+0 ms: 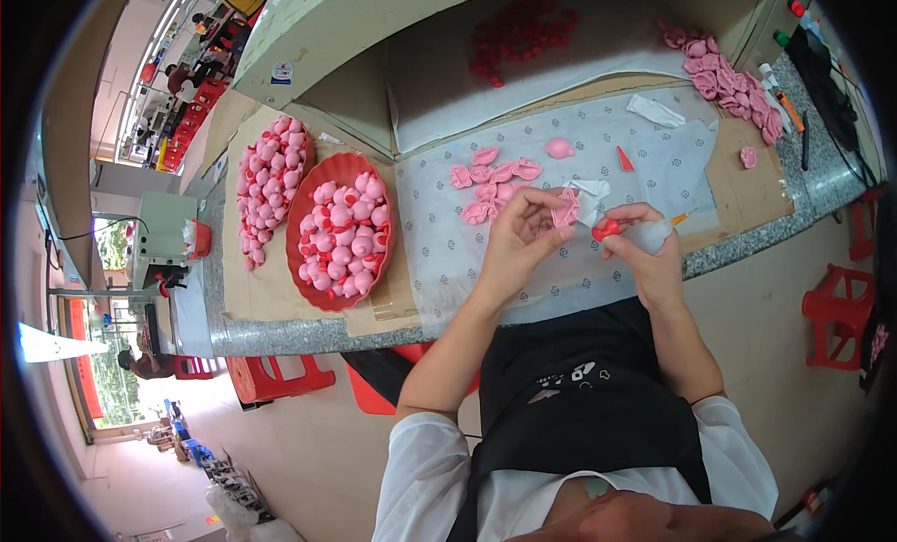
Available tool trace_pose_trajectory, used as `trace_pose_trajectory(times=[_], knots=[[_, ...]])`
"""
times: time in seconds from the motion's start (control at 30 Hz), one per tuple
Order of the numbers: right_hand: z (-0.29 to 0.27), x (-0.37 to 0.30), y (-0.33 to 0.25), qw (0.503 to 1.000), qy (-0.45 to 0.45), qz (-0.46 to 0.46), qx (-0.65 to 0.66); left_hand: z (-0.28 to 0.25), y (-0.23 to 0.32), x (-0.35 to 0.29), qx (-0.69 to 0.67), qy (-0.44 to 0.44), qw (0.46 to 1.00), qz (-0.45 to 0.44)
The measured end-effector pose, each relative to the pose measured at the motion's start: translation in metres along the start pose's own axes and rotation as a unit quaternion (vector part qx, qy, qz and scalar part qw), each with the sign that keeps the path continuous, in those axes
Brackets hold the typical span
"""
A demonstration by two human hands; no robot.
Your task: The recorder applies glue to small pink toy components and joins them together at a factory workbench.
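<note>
Between the thumb and fingers of my left hand (519, 232) is a folded pink rubbery piece (566, 207). My right hand (648, 254) pinches a small glossy red piece (605, 228) close beside it. A translucent whitish scrap (651, 235) shows at the right fingers; whether they grip it is unclear. Crumpled white tissue (590, 194) lies just beyond both hands. Several limp pink pieces (482, 174) are spread to the left of my hands on a patterned sheet (434, 262). Farther off sit a round pink piece (560, 149) and a pointed red piece (625, 158).
Left of the sheet stands a fluted red bowl (296, 243) full of pink figures with red parts, with another heap (271, 173) beyond it. A box-like booth (360, 98) rises behind, red pieces (523, 37) inside. More limp pink pieces (738, 92) and pens (783, 100) lie right.
</note>
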State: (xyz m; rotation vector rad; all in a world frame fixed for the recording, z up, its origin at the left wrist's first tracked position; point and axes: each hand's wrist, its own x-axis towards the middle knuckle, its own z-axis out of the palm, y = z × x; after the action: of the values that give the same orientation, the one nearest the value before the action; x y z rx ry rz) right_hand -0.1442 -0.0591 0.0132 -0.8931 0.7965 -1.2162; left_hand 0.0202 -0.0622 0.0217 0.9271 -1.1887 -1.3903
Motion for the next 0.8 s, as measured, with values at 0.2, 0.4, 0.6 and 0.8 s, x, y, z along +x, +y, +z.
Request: trace_pose_trajectory(times=[0.2, 0.4, 0.6, 0.8], knots=[[0.013, -0.004, 0.009, 1.0, -0.01, 0.003, -0.016, 0.024, -0.026, -0.029, -0.047, 0.136, 0.986, 0.085], [0.018, -0.006, 0.012, 0.999, 0.001, 0.029, -0.015, 0.023, -0.034, -0.04, 0.149, 0.151, 0.964, 0.159], [0.025, -0.011, 0.022, 0.992, -0.028, -0.058, -0.112, 0.026, -0.029, -0.044, -0.017, 0.211, 0.975, 0.067], [0.026, -0.012, 0.026, 0.999, -0.016, 0.041, 0.012, 0.028, -0.03, -0.048, 0.063, 0.224, 0.96, 0.154]])
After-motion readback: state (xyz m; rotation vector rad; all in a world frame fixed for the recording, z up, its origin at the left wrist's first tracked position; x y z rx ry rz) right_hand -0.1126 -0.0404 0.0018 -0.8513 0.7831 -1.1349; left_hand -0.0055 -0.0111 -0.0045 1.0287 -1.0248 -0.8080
